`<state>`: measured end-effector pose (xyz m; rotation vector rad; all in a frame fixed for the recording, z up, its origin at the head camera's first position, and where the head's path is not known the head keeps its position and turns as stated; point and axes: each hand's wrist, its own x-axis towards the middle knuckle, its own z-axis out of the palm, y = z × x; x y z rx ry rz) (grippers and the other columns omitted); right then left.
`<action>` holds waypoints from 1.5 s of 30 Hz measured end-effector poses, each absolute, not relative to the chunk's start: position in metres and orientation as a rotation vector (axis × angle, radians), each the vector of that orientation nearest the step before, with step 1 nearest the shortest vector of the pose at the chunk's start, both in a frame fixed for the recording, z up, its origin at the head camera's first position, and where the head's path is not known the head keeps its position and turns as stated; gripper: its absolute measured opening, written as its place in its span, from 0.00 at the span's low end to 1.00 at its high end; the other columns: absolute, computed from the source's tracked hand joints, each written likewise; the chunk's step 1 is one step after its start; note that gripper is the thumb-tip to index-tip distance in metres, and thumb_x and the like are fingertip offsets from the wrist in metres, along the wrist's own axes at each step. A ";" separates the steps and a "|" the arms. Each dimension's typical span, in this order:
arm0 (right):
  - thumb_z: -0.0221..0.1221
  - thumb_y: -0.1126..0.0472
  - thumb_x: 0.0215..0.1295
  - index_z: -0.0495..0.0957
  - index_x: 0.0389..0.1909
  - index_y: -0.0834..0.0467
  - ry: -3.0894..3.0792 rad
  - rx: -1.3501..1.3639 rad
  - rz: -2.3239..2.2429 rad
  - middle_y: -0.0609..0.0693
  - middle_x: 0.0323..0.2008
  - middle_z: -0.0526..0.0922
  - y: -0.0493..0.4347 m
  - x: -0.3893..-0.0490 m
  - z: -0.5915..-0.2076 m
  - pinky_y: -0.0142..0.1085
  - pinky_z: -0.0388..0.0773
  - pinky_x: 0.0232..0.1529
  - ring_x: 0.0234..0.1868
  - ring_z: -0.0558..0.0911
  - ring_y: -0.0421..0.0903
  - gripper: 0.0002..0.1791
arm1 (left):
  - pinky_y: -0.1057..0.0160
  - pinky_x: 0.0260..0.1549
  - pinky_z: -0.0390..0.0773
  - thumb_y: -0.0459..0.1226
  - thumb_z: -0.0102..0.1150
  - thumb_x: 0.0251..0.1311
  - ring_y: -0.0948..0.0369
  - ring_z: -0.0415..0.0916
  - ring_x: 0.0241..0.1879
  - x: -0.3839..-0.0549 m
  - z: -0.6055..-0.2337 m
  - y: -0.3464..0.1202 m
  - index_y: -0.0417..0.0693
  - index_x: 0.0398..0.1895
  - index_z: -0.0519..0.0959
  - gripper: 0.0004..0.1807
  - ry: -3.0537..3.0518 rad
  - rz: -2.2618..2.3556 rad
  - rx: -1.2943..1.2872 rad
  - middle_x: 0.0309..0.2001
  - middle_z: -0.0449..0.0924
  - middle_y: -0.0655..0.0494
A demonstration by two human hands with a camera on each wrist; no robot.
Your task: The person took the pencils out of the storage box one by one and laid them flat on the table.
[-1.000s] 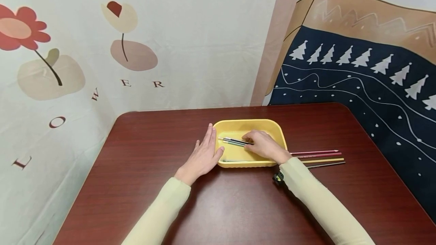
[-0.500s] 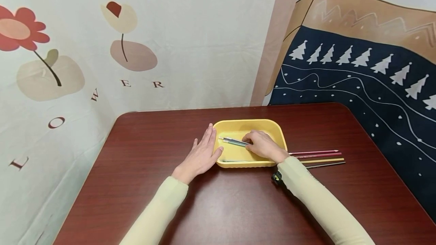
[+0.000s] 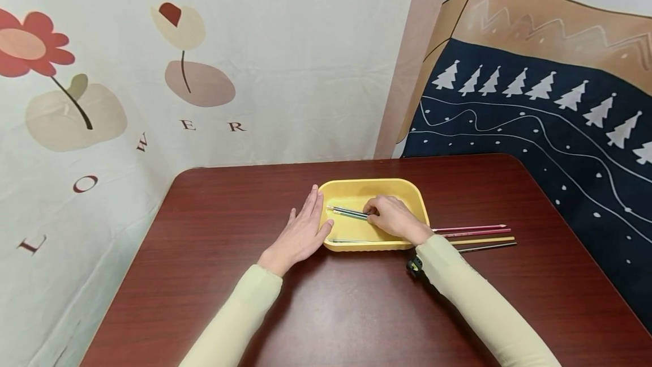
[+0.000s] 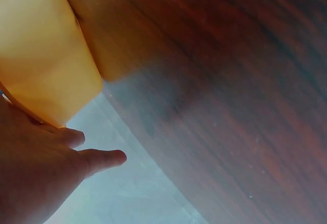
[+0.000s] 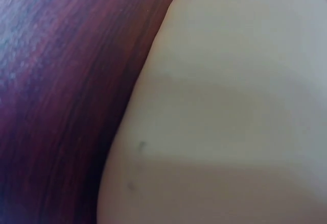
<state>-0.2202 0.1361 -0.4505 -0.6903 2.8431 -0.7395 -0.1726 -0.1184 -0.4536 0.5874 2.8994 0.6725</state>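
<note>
A yellow tray (image 3: 372, 187) sits on the table in the head view, its near wall also showing in the left wrist view. My left hand (image 3: 300, 237) lies against the tray's left end with straight fingers, the thumb over the rim. Inside the tray, my right hand (image 3: 394, 220) pinches thin dark pencils (image 3: 348, 212) near their right part; their pale ends point left and their right ends are hidden by the hand. Another thin pencil (image 3: 351, 240) lies along the tray's near side. In the right wrist view a pale sleeve (image 5: 219, 106) hides the hand.
Several pencils, red, yellow and dark, lie side by side right of the tray, among them a yellow pencil (image 3: 484, 240). The dark red wooden table (image 3: 351, 310) ends at printed wall cloths behind and at both sides.
My right hand has shifted very slightly, and the pencils in its fingers have turned a little with it. The left hand and tray stay almost where they were.
</note>
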 end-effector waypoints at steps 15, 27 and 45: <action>0.64 0.67 0.68 0.88 0.39 0.57 2.889 -0.690 -0.788 0.46 0.35 0.85 0.139 -0.217 -0.444 0.40 0.76 0.41 0.37 0.79 0.43 0.05 | 0.30 0.71 0.50 0.52 0.38 0.81 0.51 0.41 0.82 -0.171 -0.455 -0.118 0.36 0.83 0.40 0.41 2.918 0.681 0.589 0.84 0.31 0.43; 0.65 0.67 0.68 0.87 0.42 0.59 2.879 -0.666 -0.882 0.49 0.37 0.85 0.152 -0.209 -0.425 0.40 0.77 0.44 0.39 0.80 0.45 0.06 | 0.30 0.71 0.50 0.52 0.37 0.81 0.51 0.40 0.82 -0.171 -0.454 -0.118 0.36 0.83 0.39 0.42 2.905 0.682 0.580 0.84 0.30 0.44; 0.67 0.67 0.67 0.87 0.44 0.60 2.951 -0.666 -0.959 0.50 0.39 0.87 0.178 -0.193 -0.411 0.47 0.80 0.48 0.41 0.81 0.48 0.07 | 0.31 0.72 0.49 0.53 0.37 0.81 0.51 0.40 0.82 -0.173 -0.456 -0.118 0.36 0.83 0.38 0.42 2.885 0.707 0.578 0.84 0.27 0.46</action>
